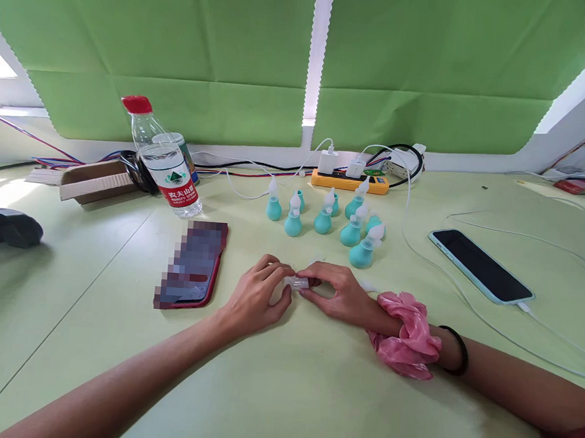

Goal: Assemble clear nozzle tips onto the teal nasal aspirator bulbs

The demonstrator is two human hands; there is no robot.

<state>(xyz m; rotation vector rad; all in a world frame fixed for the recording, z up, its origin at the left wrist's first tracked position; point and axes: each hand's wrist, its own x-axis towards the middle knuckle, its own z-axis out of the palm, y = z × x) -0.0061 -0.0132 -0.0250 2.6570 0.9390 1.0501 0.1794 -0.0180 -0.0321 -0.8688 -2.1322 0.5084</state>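
Note:
A small clear plastic cylinder (297, 283) lies level between my two hands, just above or on the table. My left hand (257, 295) pinches its left end between thumb and fingers. The other end is pinched by my right hand (336, 293), whose wrist wears a pink scrunchie and a dark bracelet. Beyond my fingers stand several turquoise squeeze bulbs with clear pointed tips; the nearest turquoise bulb (361, 255) is behind my right hand. Some bulbs at the back are partly hidden. A clear piece (368, 286) shows partly behind my right wrist.
To the left are a red-cased phone (213, 277), a water bottle (175, 177), an open cardboard box (97, 182) and a dark device (6, 229). A power strip (349, 181) with chargers sits at the back. On the right, a phone (482, 265) trails a white cable (448, 290).

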